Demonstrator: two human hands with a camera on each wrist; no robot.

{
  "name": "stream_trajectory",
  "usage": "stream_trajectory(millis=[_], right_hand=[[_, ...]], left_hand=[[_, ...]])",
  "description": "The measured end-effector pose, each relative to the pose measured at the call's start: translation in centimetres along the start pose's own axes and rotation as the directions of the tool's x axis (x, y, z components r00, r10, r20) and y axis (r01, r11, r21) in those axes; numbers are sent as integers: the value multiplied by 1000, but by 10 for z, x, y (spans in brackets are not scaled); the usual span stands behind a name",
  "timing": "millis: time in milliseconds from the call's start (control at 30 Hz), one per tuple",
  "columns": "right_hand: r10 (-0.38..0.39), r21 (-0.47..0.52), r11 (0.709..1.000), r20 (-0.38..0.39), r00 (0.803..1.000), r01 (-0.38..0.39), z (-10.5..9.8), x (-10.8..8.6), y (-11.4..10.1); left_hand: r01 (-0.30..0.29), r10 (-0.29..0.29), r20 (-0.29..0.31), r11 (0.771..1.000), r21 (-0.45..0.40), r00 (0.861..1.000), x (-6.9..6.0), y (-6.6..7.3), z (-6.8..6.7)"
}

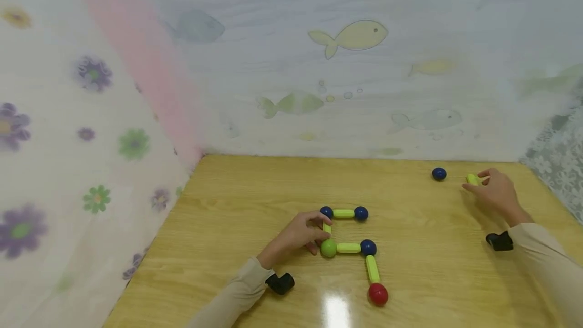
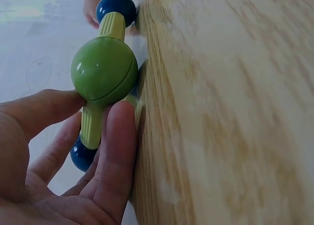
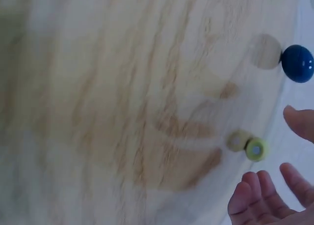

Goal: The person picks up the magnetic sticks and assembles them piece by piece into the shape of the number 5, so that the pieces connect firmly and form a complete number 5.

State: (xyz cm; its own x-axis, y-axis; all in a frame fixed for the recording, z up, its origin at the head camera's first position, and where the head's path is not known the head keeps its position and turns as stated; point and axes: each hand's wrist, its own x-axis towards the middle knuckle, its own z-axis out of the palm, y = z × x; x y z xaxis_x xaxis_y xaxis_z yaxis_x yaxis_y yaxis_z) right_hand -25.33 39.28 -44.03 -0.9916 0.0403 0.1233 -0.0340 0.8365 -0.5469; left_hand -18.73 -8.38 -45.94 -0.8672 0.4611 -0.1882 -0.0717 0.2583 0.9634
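Note:
On the table lies a joined chain of magnetic balls and yellow-green rods. My left hand (image 1: 298,232) pinches the rod (image 2: 91,129) between the green ball (image 1: 328,248) and a blue ball (image 1: 326,212). From that blue ball another rod (image 1: 343,213) leads to a second blue ball (image 1: 361,213). From the green ball, a rod (image 1: 348,248) joins a blue ball (image 1: 368,247); a further rod (image 1: 372,269) ends at a red ball (image 1: 378,294). At the far right, my right hand (image 1: 494,191) has its fingers spread around a loose rod (image 3: 256,149), with gaps visible in the right wrist view.
A loose blue ball (image 1: 439,173) lies near the table's back edge, left of the right hand. Cloth with printed fish (image 1: 360,35) rises behind the wooden table (image 1: 255,181). Flowered cloth (image 1: 95,199) stands along the left side.

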Motion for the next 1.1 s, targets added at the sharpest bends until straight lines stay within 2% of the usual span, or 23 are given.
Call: stream_trajectory(millis=[133, 233, 467, 767, 967, 1100], right_hand=[[77, -7, 997, 43, 996, -77, 2, 3, 3], [95, -7, 995, 40, 995, -95, 4, 7, 3], [34, 4, 999, -9, 999, -34, 4, 8, 3], [-67, -72, 995, 111, 992, 75, 1, -13, -4], [-76, -44, 995, 191, 979, 86, -4, -33, -13], [-101, -6, 994, 226, 969, 105, -1, -48, -28]], left_hand=[[5, -5, 6, 1000, -2, 1000, 0, -3, 1], [-2, 2, 1, 1000, 2, 1000, 0, -3, 0], [4, -4, -5, 1000, -5, 1000, 1, -1, 0], [17, -17, -12, 1000, -9, 1000, 0, 1, -1], [21, -21, -12, 1000, -12, 1000, 0, 1, -1], [14, -14, -11, 1000, -10, 1000, 1, -2, 0]])
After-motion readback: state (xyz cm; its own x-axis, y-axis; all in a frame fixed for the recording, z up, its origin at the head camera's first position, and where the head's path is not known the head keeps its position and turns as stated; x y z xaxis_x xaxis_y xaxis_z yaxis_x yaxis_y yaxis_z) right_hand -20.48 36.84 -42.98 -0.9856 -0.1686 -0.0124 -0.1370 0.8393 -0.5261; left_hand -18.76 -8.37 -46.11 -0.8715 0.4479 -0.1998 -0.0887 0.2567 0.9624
